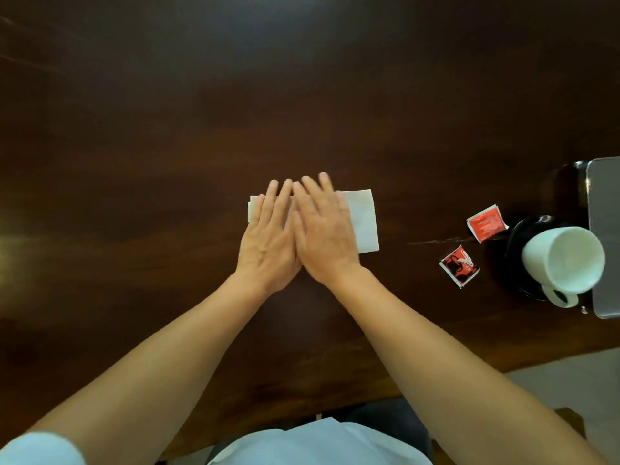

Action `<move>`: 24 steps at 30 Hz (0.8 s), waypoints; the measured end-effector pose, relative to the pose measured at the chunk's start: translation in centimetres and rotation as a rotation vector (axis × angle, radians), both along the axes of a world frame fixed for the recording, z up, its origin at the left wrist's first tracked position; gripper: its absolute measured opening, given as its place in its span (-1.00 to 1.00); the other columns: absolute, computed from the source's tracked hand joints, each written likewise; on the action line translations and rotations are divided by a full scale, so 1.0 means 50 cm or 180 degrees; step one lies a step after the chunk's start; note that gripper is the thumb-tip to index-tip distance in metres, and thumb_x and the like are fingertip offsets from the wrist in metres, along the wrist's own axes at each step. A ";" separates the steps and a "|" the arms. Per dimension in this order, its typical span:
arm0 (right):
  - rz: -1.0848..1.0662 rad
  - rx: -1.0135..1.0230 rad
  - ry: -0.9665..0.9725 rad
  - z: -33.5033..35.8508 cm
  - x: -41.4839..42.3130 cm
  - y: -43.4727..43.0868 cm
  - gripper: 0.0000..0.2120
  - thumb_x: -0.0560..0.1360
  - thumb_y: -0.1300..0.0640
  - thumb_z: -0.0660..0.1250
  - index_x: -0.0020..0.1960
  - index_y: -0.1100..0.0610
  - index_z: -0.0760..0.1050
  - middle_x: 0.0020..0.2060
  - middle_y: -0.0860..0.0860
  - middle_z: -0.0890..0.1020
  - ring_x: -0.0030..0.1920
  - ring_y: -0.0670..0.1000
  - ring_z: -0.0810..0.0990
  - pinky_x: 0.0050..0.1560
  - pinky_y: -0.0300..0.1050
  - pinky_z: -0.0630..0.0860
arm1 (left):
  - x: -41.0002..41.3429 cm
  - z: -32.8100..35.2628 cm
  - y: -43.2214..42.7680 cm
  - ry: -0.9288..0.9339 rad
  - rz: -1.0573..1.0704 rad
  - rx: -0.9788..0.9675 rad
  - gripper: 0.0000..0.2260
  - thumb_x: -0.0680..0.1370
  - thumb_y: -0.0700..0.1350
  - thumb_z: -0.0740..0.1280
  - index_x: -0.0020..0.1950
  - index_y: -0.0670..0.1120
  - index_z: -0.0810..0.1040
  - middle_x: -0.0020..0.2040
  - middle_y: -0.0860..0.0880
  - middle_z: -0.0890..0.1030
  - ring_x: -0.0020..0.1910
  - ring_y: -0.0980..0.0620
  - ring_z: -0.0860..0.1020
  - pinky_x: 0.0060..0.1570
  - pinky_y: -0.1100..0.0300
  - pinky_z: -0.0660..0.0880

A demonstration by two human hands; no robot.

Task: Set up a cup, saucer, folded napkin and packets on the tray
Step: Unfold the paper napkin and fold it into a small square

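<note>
Dark, polished wood is filling almost the whole view, a broad brown tabletop with a pale floor showing past its near edge. At its middle the person is pressing both palms flat on a white paper napkin folded into a rectangle. The left hand is lying open, fingers straight and together, over the napkin's left end; the right hand is lying open just beside it, the two touching along the thumbs, neither one gripping anything. They appear to be flattening a crease, so the folding step is probably under way or nearly finished.

The napkin's long axis is running left to right, and its uncovered end is sticking out to the right of the right hand. Everything else is waiting well to the right, so the right hand is the nearer one for carrying. Two small red square packets are lying apart from each other on the wood; the nearer one is showing a black cup-like emblem, but no writing is legible. Beyond them a white ceramic cup is resting on a black round saucer, and a grey metal tray is lying at the frame's right edge, with the cup's outline overlapping it in this view.
</note>
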State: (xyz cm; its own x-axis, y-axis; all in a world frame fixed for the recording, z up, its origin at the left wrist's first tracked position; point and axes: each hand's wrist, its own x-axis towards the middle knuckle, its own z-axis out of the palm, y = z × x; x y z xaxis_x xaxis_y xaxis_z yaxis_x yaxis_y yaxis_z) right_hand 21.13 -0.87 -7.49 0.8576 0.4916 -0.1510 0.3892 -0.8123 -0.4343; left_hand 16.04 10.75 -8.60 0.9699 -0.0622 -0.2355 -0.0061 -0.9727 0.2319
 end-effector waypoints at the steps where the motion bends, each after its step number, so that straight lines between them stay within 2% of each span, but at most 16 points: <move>1: 0.0312 -0.0234 0.0107 -0.016 -0.005 0.002 -0.49 0.68 -0.05 -0.03 0.58 0.08 0.14 0.57 0.06 0.22 0.60 0.11 0.02 0.56 0.19 0.04 | -0.015 -0.015 -0.002 0.0188 -0.0005 0.0120 -0.36 0.68 0.08 0.06 0.65 -0.15 -0.12 0.66 -0.21 -0.04 0.64 -0.18 -0.13 0.60 -0.11 -0.12; 2: 0.0548 -0.0455 0.0145 -0.036 -0.009 -0.006 -0.46 0.68 -0.11 -0.09 0.61 0.05 0.03 0.61 0.04 0.12 0.61 0.09 -0.07 0.57 0.20 -0.04 | -0.031 -0.028 -0.004 0.0265 0.0068 0.0236 -0.35 0.68 0.10 0.01 0.64 -0.14 -0.21 0.66 -0.20 -0.10 0.64 -0.17 -0.18 0.60 -0.11 -0.15; 4: 0.0759 -0.0724 0.0001 -0.072 -0.017 -0.037 -0.41 0.67 -0.18 -0.15 0.62 0.03 -0.09 0.63 0.03 -0.01 0.61 0.08 -0.17 0.56 0.20 -0.15 | -0.058 -0.047 -0.016 0.0261 0.0297 0.0375 -0.36 0.68 0.12 -0.09 0.64 -0.17 -0.22 0.66 -0.20 -0.14 0.64 -0.15 -0.19 0.60 -0.09 -0.17; 7: 0.0742 -0.0811 -0.0301 -0.105 -0.014 -0.079 -0.37 0.65 -0.17 -0.07 0.62 0.07 -0.11 0.63 0.06 -0.04 0.61 0.12 -0.17 0.56 0.23 -0.13 | -0.081 -0.061 -0.039 0.0165 0.0685 0.0343 -0.33 0.68 0.18 -0.14 0.64 -0.24 -0.14 0.66 -0.22 -0.11 0.64 -0.15 -0.15 0.59 -0.03 -0.23; 11: 0.0755 -0.0883 -0.0421 -0.109 0.002 -0.102 -0.33 0.65 -0.20 -0.10 0.63 0.11 -0.15 0.63 0.07 -0.07 0.60 0.15 -0.17 0.55 0.26 -0.13 | -0.110 -0.064 -0.026 0.0245 0.0738 0.0469 -0.26 0.65 0.24 -0.11 0.64 -0.23 -0.18 0.65 -0.19 -0.19 0.64 -0.13 -0.21 0.58 0.01 -0.26; 16: 0.0714 -0.1107 -0.0306 -0.102 0.050 -0.151 -0.37 0.66 -0.18 -0.18 0.61 0.07 -0.27 0.62 0.00 -0.16 0.60 0.11 -0.24 0.55 0.23 -0.19 | -0.133 -0.058 -0.017 0.0273 0.0694 0.0449 -0.25 0.65 0.24 -0.10 0.63 -0.24 -0.19 0.65 -0.18 -0.23 0.63 -0.12 -0.25 0.58 0.02 -0.21; 21: 0.0855 -0.1276 -0.0011 -0.086 0.070 -0.159 -0.40 0.64 -0.24 -0.32 0.56 -0.01 -0.42 0.59 -0.06 -0.30 0.56 0.07 -0.39 0.53 0.22 -0.34 | -0.153 -0.037 -0.046 0.0646 0.0831 0.0444 -0.21 0.63 0.31 -0.19 0.60 -0.23 -0.34 0.62 -0.19 -0.35 0.60 -0.13 -0.35 0.59 -0.05 -0.18; 24: 0.0862 -0.1443 0.0154 -0.062 0.089 -0.156 -0.37 0.61 -0.31 -0.29 0.53 -0.07 -0.47 0.58 -0.03 -0.34 0.56 0.12 -0.39 0.48 0.30 -0.35 | -0.173 -0.017 -0.062 0.0962 0.0766 0.0479 -0.13 0.56 0.41 -0.25 0.57 -0.22 -0.44 0.59 -0.20 -0.43 0.58 -0.15 -0.39 0.58 -0.08 -0.19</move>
State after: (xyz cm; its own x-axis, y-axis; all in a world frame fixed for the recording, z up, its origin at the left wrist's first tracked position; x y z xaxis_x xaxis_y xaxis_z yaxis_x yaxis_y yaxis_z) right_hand 25.60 -8.70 -10.61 0.6957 0.5707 -0.4362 0.5994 -0.7959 -0.0854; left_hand 7.40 7.67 -9.43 0.8383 0.2147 -0.5012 0.2722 -0.9613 0.0434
